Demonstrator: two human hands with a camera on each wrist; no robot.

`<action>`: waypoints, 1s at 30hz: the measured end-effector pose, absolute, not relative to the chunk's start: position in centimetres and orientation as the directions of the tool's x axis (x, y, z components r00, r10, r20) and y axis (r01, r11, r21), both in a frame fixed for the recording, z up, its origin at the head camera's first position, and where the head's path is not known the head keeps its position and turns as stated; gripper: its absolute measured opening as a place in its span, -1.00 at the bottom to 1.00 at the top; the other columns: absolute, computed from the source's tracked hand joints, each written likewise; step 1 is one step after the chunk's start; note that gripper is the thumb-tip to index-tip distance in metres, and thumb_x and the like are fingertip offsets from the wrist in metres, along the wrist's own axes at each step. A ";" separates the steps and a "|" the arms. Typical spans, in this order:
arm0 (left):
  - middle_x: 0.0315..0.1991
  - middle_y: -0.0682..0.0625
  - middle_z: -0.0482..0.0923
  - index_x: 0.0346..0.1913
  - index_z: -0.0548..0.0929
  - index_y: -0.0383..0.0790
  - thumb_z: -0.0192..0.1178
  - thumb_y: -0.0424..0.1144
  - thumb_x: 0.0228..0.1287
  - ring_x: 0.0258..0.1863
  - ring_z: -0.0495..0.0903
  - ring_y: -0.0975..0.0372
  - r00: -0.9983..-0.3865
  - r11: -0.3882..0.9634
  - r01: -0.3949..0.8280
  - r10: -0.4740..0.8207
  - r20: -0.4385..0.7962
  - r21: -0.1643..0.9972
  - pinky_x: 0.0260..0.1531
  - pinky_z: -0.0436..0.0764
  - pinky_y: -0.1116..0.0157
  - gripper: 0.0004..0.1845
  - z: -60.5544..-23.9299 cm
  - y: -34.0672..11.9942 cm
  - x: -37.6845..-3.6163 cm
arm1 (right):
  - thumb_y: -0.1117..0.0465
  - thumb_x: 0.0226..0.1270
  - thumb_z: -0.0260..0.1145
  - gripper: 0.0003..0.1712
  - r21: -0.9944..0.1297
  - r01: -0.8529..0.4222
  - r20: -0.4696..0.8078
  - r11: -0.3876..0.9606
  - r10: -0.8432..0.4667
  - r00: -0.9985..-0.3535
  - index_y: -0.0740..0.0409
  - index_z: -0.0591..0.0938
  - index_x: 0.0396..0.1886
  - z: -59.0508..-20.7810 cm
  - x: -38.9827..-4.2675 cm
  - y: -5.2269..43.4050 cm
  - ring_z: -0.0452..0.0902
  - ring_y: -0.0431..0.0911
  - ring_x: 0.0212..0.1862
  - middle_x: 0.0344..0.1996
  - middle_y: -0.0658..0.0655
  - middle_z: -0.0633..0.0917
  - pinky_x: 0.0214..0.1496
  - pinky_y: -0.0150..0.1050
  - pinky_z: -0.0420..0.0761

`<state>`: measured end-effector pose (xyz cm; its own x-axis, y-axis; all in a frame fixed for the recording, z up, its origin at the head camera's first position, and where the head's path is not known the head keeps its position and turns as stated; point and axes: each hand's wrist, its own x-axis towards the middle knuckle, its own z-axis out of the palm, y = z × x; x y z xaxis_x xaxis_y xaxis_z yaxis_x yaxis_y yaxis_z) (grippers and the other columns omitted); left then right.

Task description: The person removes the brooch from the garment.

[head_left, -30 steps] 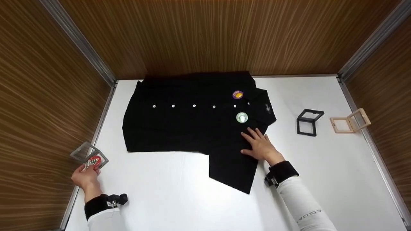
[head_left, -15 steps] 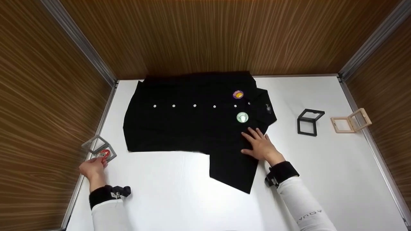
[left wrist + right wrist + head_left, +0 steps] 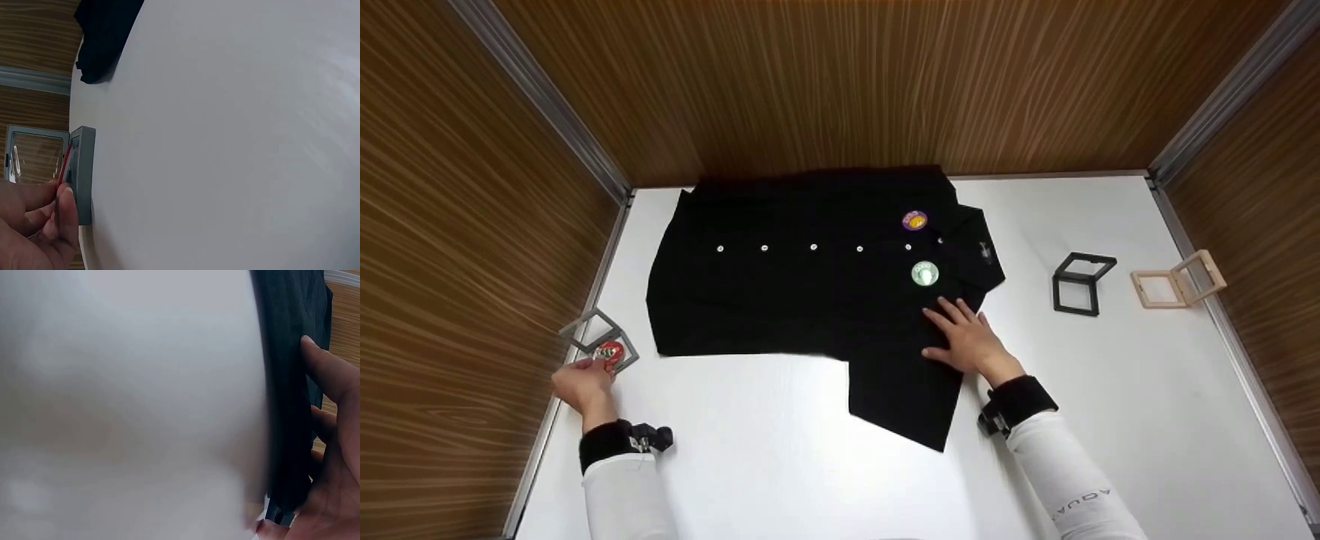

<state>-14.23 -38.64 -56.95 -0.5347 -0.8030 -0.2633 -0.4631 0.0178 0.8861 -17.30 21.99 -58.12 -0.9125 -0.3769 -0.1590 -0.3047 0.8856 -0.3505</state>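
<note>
At the left table edge my left hand (image 3: 583, 381) pinches a round red badge (image 3: 609, 351) by its rim, between thumb and fingers. The badge lies over the base of an opened grey display frame (image 3: 624, 363); in the left wrist view it shows edge-on as a thin red line (image 3: 64, 163) beside the grey frame (image 3: 84, 174). My right hand (image 3: 969, 345) rests with fingers spread on a black button-up shirt (image 3: 780, 300), near its sleeve. A purple-and-yellow badge (image 3: 915, 220) and a green-and-white badge (image 3: 925, 274) sit on the shirt near the collar.
On the right of the white table (image 3: 765, 465) stand an opened black display frame (image 3: 1077, 283) and an opened light-wood one (image 3: 1176, 282). Wood-grain panels (image 3: 840, 82) enclose the table at the back and both sides.
My left hand has moved right and slightly away from me, with the red badge and the grey frame shifting along. The right hand stays where it was on the shirt.
</note>
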 end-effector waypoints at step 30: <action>0.16 -0.38 0.44 0.15 0.39 -0.39 -0.03 -0.30 0.34 0.17 0.39 -0.25 -0.416 0.190 -0.579 -0.905 -0.086 0.792 0.20 0.33 -0.03 -0.63 -56.6 -36.8 -15.6 | -0.17 0.30 0.32 -0.15 -0.352 -0.310 -0.150 0.883 -0.380 -0.913 0.06 0.30 0.49 -58.1 -17.3 22.1 -0.08 0.33 0.47 0.49 0.28 0.14 0.34 0.42 0.02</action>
